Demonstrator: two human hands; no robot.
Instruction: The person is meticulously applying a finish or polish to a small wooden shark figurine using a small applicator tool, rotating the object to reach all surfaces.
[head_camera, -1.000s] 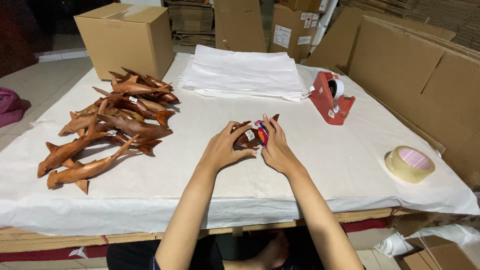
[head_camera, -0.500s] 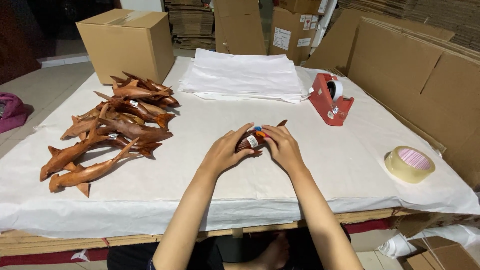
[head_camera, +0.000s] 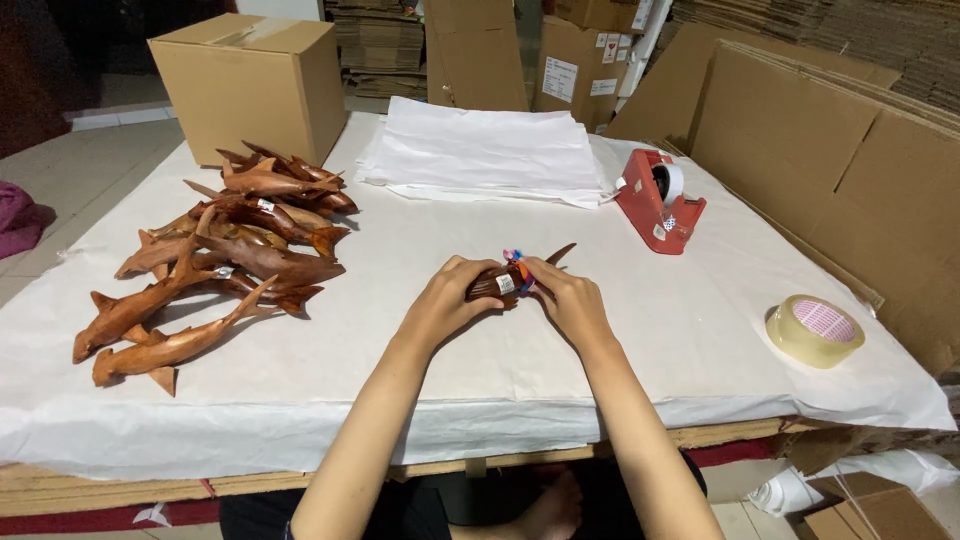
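Now both my hands, left hand (head_camera: 445, 300) and right hand (head_camera: 570, 300), are clamped on the small wooden fish carving (head_camera: 505, 282), brought down from a raised hold to frame centre on the paper-covered table (head_camera: 400, 380), tail (head_camera: 560, 254) poking up right.

Paper-covered table (head_camera: 420, 360): wooden sharks (head_camera: 215, 260), paper stack (head_camera: 480, 150), tape dispenser (head_camera: 658, 200).

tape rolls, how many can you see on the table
2. One white roll sits in the red tape dispenser at the far right of the table. One wider clear-tan roll lies flat near the right edge. Others may be hidden behind the boxes.
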